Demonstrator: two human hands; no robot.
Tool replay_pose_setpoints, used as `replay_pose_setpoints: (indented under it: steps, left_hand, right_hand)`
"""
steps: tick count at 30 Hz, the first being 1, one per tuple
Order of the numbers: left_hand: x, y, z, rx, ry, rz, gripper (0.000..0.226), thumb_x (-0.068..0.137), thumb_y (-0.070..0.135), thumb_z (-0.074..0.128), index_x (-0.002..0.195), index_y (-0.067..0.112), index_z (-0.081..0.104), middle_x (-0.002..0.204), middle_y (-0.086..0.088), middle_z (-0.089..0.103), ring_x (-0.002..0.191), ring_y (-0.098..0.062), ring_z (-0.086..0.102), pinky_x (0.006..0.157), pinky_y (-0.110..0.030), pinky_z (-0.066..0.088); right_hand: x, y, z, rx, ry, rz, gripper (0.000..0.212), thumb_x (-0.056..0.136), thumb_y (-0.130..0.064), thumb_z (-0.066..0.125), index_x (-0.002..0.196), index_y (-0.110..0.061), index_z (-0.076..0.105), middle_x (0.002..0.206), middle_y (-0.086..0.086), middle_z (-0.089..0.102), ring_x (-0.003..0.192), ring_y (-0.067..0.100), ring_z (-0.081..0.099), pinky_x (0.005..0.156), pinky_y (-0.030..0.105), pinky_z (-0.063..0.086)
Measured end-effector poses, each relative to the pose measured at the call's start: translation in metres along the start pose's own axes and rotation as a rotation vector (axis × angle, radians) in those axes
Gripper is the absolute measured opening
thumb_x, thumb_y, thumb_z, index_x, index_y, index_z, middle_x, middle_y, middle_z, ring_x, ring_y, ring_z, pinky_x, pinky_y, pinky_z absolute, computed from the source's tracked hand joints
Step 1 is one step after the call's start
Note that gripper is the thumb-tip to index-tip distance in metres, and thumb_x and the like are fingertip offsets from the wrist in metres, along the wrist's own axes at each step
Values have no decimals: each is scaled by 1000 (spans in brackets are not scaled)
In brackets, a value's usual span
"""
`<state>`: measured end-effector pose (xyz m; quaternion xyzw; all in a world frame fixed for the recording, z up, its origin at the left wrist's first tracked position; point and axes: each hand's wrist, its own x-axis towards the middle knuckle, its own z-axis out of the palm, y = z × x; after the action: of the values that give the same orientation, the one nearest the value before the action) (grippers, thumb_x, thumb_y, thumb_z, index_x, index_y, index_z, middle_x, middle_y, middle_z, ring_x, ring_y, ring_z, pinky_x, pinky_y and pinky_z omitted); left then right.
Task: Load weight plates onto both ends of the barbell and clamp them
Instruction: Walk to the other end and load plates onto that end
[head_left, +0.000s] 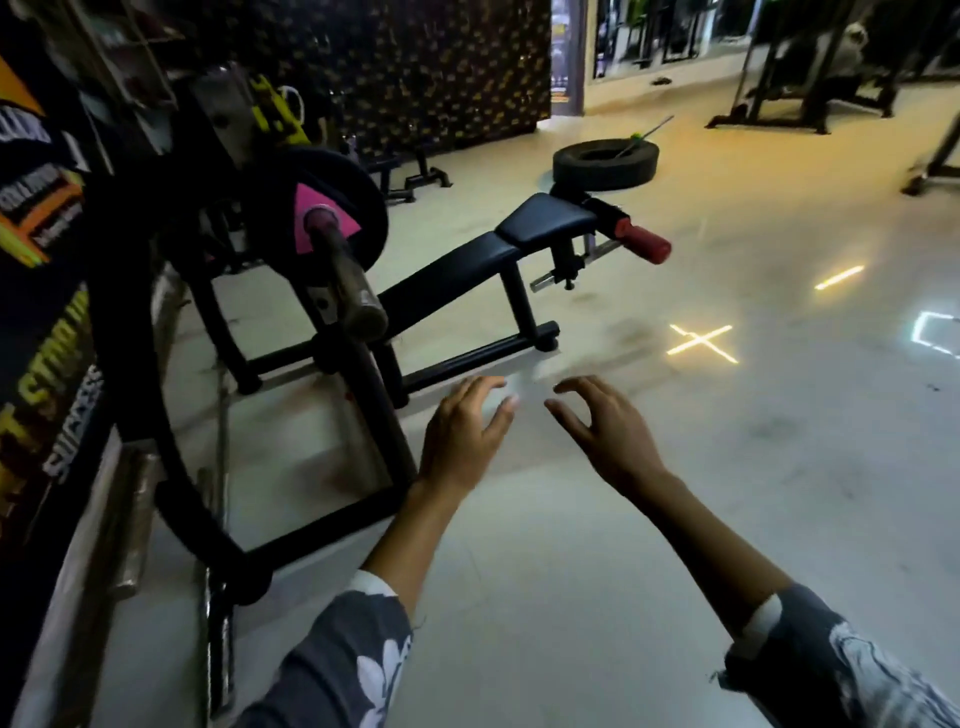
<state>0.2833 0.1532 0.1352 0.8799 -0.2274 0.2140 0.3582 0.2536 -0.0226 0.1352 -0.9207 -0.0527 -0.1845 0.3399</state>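
Nearest, the left hand (462, 431) and right hand (605, 426) hang over the bare floor (649, 519), fingers spread and curled, holding nothing. This reads as a pause between steps: one plate is on this end and no clamp shows on it (none is visible anywhere). The next move likely calls for fetching a clamp or another plate. Up and to the left, the barbell (345, 275) juts toward the camera on its rack, a dark weight plate (358, 200) with a pink centre seated on the sleeve. Beyond stands a black bench (467, 260).
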Motion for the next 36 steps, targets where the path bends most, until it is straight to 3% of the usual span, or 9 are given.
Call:
replay_pose_setpoints:
  steps: [4, 9, 13, 18, 22, 27, 33, 36]
  left_hand:
    - [12, 11, 77, 26, -198, -39, 31, 93, 33, 53, 112, 10, 59, 108, -8, 66, 101, -22, 60, 78, -22, 40]
    - [44, 14, 171, 14, -453, -55, 22, 93, 32, 52, 95, 11, 62, 96, -6, 66, 86, -19, 60, 67, -24, 41]
    - [93, -4, 243, -12, -589, -73, 22, 93, 31, 53, 90, 11, 61, 93, -6, 66, 85, -19, 60, 69, -26, 47]
    - [154, -28, 314, -16, -727, -113, 21, 91, 32, 54, 84, 13, 59, 90, -5, 64, 82, -21, 59, 65, -24, 39]
    - [213, -28, 382, -73, -806, -101, 23, 91, 33, 54, 84, 12, 59, 89, -5, 65, 79, -19, 59, 64, -23, 38]
    - [278, -4, 470, -100, -955, -21, 23, 92, 35, 54, 87, 13, 60, 89, -2, 66, 75, -15, 57, 63, -24, 42]
    - [387, 21, 581, -90, -941, 53, 19, 91, 31, 56, 83, 14, 60, 86, -2, 66, 75, -17, 60, 62, -22, 38]
    - [460, 35, 636, -73, -902, 30, 18, 89, 30, 57, 80, 15, 60, 83, 0, 66, 73, -16, 59, 62, -26, 45]
  right_hand:
    - [-20, 67, -18, -31, -37, 231, 33, 92, -45, 47, 102, -17, 60, 110, 1, 65, 102, 21, 59, 81, 36, 47]
    - [-5, 151, -19, -18, -71, 454, 31, 91, -42, 49, 88, -15, 63, 92, 5, 70, 87, 24, 63, 74, 37, 50]
    - [39, 215, -3, -10, -110, 563, 30, 92, -40, 49, 89, -14, 64, 93, 4, 69, 85, 24, 63, 73, 36, 49]
    - [77, 277, -8, 3, -133, 805, 26, 91, -39, 50, 91, -16, 62, 94, 2, 68, 83, 20, 62, 73, 34, 48]
    - [119, 322, -28, 20, -107, 923, 22, 91, -41, 50, 94, -21, 60, 95, -6, 63, 88, 17, 61, 77, 35, 50]
    - [168, 392, -58, 15, -22, 1001, 27, 92, -39, 50, 100, -16, 62, 102, -1, 66, 89, 18, 60, 80, 36, 50]
    - [253, 514, -97, 68, 58, 1020, 27, 92, -39, 49, 99, -17, 62, 105, -1, 66, 90, 17, 60, 81, 36, 50]
    - [314, 580, -132, 103, 61, 1029, 26, 92, -42, 48, 96, -19, 60, 104, -2, 66, 89, 16, 59, 79, 35, 48]
